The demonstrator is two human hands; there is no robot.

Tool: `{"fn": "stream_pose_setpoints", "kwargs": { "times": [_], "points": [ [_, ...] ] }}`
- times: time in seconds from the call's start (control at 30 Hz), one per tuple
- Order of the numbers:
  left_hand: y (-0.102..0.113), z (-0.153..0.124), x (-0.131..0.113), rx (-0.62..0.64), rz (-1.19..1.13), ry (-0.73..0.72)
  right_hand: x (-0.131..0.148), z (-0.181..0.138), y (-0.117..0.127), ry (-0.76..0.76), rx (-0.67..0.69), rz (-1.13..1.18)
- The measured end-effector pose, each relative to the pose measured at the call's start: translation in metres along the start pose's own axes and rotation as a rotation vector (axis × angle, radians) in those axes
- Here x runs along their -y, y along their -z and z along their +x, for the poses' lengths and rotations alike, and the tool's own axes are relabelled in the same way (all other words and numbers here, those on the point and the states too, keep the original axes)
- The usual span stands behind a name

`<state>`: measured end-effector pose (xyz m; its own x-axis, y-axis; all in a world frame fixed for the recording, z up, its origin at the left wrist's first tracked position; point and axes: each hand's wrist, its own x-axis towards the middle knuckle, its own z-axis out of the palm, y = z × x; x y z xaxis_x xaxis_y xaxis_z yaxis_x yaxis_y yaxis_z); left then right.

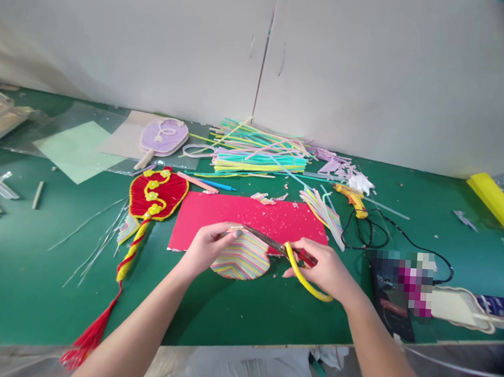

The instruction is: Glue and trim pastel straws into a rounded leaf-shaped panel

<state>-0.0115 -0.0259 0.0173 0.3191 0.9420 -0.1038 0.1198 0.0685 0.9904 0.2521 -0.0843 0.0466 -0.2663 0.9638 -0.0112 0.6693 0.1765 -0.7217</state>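
The left hand [208, 244] pinches the left edge of the striped straw piece [242, 259], which sits at the near edge of the red sheet [216, 215]. Just to its right, the right hand [326, 268] has its fingers curled tight around the yellow-handled scissors [282, 248], whose blades cross the piece's far edge.

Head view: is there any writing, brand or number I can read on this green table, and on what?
No text can be read.
Blue packet at the right edge: marks too blurred to read.
Dark flat thing beside it: partly pixelated, nothing legible.
Glue gun, scissors in the right hand, striped piece in the left hand: no label shows.
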Motion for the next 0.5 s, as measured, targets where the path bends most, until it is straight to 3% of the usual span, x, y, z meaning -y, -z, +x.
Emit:
{"fn": "stream_pose_setpoints", "kwargs": {
  "times": [0.2,0.4,0.5],
  "points": [
    [0.000,0.000,0.001,0.014,0.010,0.003,-0.006,-0.002,-0.005,-0.078,0.028,0.044],
    [0.000,0.000,0.002,-0.010,0.073,0.035,-0.015,-0.002,-0.006,-0.096,-0.073,0.081],
    [0.001,0.001,0.001,-0.028,0.127,0.051,-0.012,-0.003,-0.003,-0.070,-0.078,-0.020]
  ]
}}
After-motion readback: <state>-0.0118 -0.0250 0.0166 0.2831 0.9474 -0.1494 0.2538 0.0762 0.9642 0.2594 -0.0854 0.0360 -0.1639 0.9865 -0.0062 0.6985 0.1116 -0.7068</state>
